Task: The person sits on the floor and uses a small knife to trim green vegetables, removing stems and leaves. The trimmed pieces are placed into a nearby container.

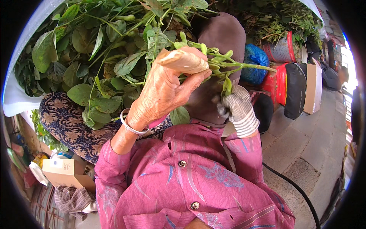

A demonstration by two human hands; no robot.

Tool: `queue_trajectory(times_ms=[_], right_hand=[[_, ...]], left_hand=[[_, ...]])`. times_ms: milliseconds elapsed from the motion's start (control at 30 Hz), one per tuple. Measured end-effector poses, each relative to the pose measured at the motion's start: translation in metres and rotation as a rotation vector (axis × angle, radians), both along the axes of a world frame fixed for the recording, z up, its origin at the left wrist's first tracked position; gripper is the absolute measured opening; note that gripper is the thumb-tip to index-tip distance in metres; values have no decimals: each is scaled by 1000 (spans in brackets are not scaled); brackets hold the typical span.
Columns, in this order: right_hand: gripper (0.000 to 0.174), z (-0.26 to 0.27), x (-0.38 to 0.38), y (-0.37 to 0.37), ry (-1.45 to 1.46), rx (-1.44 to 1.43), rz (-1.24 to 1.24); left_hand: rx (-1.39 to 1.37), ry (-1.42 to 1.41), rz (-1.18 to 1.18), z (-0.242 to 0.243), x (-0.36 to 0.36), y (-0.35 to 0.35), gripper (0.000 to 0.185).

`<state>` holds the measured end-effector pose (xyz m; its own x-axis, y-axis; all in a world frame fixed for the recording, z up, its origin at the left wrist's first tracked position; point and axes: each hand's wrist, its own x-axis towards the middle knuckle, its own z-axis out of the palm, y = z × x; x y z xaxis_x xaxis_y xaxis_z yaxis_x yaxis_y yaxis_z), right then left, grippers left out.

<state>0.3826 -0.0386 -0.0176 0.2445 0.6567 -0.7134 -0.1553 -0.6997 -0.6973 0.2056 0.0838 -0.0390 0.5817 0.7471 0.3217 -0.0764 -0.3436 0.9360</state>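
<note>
My left hand, bare with a silvery bangle at the wrist, grips a green soybean stalk. Tan wrapping covers one of its fingers. Several plump pods cluster along the stalk, and its cut end points right. Below the stalk, my right hand wears a grey-and-white striped knit glove. Its blurred fingertips close on a green soybean pod; whether the pod is still joined to the stalk is unclear. Leafy soybean plants are heaped over my left side, hiding part of a dark patterned cloth.
More cut greenery lies at upper right. Beside my knee sit a blue plastic bag, a red-and-white bucket and a cardboard box. A black cable crosses the paving. Another open carton stands at lower left.
</note>
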Motion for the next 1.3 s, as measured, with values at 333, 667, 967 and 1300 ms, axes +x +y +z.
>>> queue_trajectory(times_ms=[333,667,967,1300], right_hand=[[59,-9,-18,8,171,266,150],[19,-42,-13,14,-1097,823,758],[15,-7,-31,23,-412,560,519],[32,-3,-43,30,-479,175,492]], left_hand=[[165,48,-81,-1,-5,1,14],[-476,-28,126,1,-15,-20,11],[-738,-24,185,7,-12,-30,16],[-560,52,166,1,-10,-37,11]])
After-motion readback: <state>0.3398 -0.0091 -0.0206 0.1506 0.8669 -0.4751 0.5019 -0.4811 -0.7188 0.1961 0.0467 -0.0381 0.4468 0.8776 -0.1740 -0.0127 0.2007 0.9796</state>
